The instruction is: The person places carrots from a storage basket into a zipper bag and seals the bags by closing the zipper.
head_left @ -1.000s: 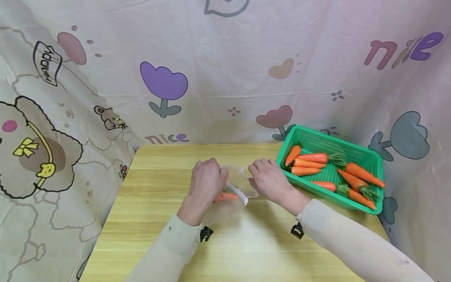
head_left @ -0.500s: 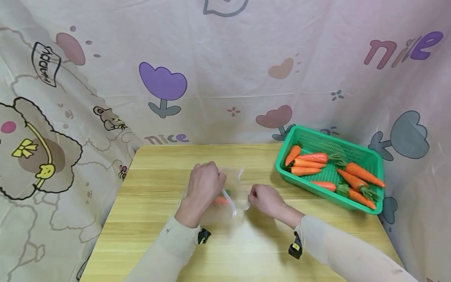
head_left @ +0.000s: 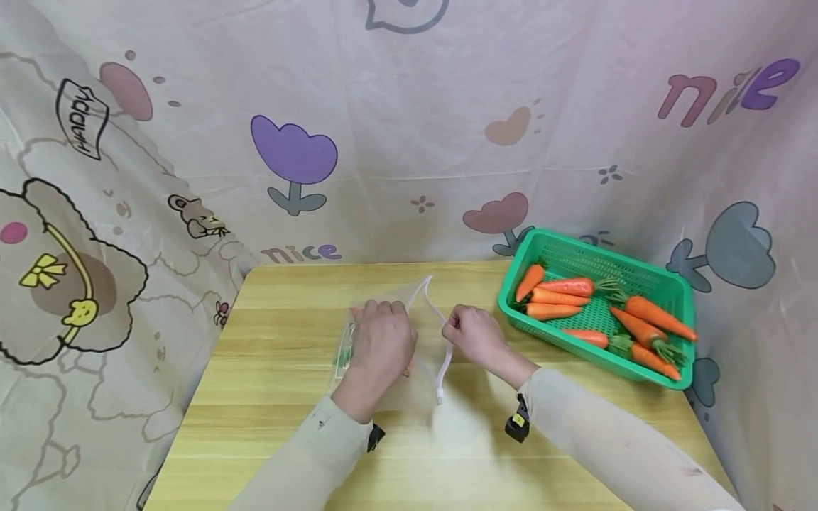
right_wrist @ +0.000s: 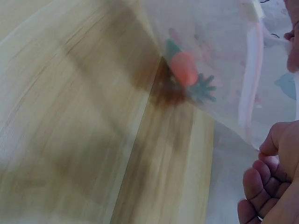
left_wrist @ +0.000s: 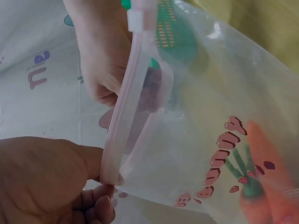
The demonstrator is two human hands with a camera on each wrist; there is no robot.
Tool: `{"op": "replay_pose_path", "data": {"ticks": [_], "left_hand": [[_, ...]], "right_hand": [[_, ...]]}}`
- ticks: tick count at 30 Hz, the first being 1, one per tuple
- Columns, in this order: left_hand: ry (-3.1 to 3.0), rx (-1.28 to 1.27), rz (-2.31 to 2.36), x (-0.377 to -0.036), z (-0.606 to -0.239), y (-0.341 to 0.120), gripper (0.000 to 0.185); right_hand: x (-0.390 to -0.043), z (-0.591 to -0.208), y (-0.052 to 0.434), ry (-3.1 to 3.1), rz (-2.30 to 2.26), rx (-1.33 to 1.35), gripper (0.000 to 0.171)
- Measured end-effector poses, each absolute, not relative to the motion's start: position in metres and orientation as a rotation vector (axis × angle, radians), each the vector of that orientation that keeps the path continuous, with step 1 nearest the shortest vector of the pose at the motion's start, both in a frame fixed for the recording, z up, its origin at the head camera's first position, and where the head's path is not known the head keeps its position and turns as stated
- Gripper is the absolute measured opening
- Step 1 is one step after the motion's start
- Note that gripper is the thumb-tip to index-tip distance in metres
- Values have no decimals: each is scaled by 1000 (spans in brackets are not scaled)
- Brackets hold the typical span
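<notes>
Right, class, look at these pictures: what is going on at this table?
A person at a wooden table handles a clear zip-lock bag with both hands. The left hand pinches one end of the bag's pink zip strip, and the right hand grips the strip farther along. The mouth is open. At least one carrot lies inside the bag. More carrots wait in a green basket at the table's far right.

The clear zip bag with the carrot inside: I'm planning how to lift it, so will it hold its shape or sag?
The zip bag is thin film that creases between both hands, so it probably sags. The carrot inside would likely slide toward the low end. The zipper strip looks firmer and probably gives the surest grip.
</notes>
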State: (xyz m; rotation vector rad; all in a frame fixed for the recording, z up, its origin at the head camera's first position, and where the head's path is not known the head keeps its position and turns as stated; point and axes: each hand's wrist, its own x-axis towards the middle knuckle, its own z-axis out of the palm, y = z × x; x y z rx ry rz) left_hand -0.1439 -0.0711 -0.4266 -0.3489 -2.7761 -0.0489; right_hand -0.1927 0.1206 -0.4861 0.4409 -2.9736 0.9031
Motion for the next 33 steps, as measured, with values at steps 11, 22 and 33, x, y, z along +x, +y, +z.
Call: {"op": "replay_pose_path", "data": {"ticks": [11,22,33], "left_hand": [[-2745,-318,-70,-142,-421,-74,24],[-2809,-215,-279,-146,-417,-75,20],[-2820,-208,-330,-150,-419,-76,20]], "right_hand": [[-196,-495,121,-3000,755,448,17],[-194,-502,119,-2997,712,453,17],[-190,-492,127,-2890,649,546,10]]}}
